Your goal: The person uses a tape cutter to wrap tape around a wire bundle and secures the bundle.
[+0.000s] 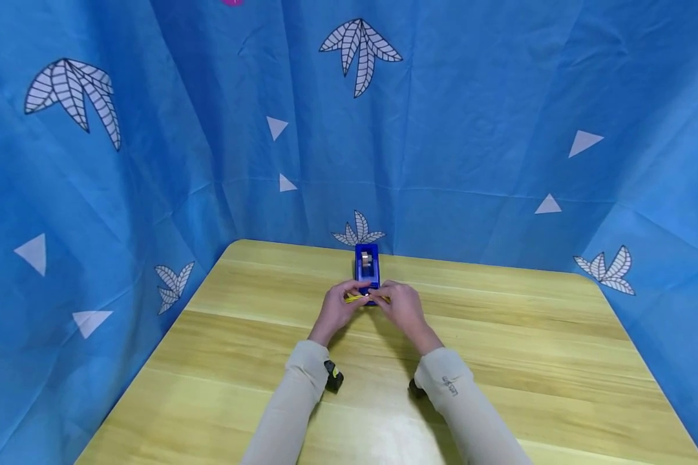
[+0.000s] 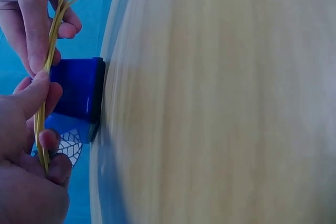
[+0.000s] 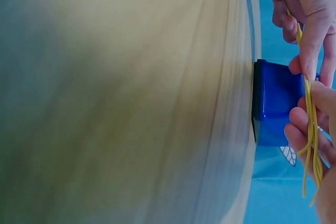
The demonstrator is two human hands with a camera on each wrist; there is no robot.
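A bundle of thin yellow strands (image 2: 39, 129) is stretched between both hands. My left hand (image 1: 336, 310) pinches it between thumb and fingers, with the strands running down across its palm side. Thumb and fingertips of my right hand (image 1: 404, 309) pinch the same bundle right beside the left fingertips. Loose strand ends (image 3: 310, 174) hang past the right hand's fingers in the right wrist view. Directly behind the hands stands a blue tape dispenser (image 1: 359, 268) with a roll of tape (image 1: 366, 259) in it. The hands overlap its near end in the head view.
The wooden table (image 1: 500, 349) extends to both sides, its back edge close behind the dispenser. A blue curtain (image 1: 465, 129) with leaf and triangle prints surrounds the table at the back and sides. Small black devices (image 1: 333, 378) sit at both wrists.
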